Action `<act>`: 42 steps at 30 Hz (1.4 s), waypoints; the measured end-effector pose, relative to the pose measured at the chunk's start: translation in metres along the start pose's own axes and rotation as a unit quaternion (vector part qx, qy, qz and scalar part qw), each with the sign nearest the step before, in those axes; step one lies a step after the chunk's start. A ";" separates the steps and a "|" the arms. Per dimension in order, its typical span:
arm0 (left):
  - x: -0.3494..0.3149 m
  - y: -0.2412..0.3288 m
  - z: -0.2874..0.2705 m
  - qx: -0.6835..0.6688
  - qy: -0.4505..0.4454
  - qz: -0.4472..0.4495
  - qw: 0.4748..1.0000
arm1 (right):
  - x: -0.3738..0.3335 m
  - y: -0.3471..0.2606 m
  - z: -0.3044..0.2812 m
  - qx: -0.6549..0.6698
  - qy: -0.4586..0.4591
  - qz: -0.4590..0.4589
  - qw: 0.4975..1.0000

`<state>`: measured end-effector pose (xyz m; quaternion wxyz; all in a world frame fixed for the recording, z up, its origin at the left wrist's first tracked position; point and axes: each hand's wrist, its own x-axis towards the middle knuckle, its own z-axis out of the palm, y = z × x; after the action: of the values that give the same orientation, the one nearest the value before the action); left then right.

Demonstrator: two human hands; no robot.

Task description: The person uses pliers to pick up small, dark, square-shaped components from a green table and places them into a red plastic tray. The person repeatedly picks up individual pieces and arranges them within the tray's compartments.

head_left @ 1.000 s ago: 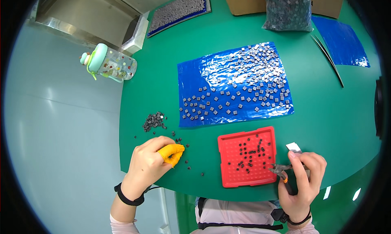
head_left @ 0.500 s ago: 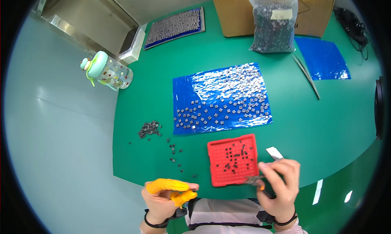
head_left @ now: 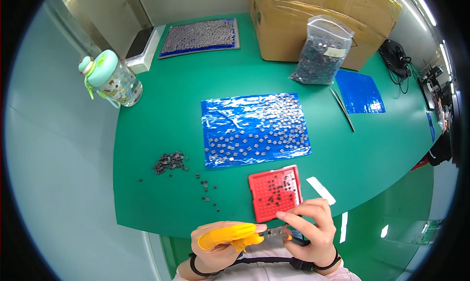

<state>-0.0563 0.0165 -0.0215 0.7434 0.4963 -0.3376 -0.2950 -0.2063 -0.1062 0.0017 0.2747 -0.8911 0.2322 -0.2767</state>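
My left hand (head_left: 220,244), with yellow finger covers on some fingers, is closed in a pinch on a small dark piece (head_left: 261,234) that its fingertips mostly hide. In my right hand (head_left: 316,232) are small cutting pliers (head_left: 275,231) with black and orange handles. Their metal jaws meet the piece at the left fingertips, just in front of the table edge. Beyond the hands lies a red tray (head_left: 253,195) with a grid of dimples, small black parts scattered in it. A heap of dark grey pieces (head_left: 169,162) sits to the left, with several loose ones trailing toward the tray.
A blue sheet (head_left: 220,119) covered with small grey squares lies mid-table. Farther back are a filled panel (head_left: 199,36), a cardboard box (head_left: 279,31) and a bag of parts (head_left: 320,56). Tweezers (head_left: 342,109) rest beside another blue sheet (head_left: 360,92). A bottle (head_left: 115,80) stands left.
My right hand has brought the pliers left from the tray's edge to my left fingertips. My left hand has come right to meet them. The head view has shifted.
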 end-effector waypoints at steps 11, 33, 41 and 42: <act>0.007 0.007 -0.052 0.114 -0.063 -0.006 0.991 | 0.010 -0.030 0.030 -0.011 -0.004 0.023 1.000; 0.024 0.000 -0.015 0.108 -0.061 -0.034 0.992 | 0.029 -0.002 0.015 0.016 0.010 -0.035 0.999; 0.029 -0.003 0.013 0.152 -0.090 0.018 0.984 | 0.026 0.022 0.005 0.025 0.019 -0.074 0.997; 0.029 -0.005 0.015 0.152 -0.095 0.015 0.984 | 0.026 0.024 0.003 0.024 0.020 -0.079 0.996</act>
<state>-0.0511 -0.0158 -0.0155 0.6280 0.5685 -0.4549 -0.2747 -0.1920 -0.1378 -0.0056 0.2686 -0.8941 0.1598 -0.3208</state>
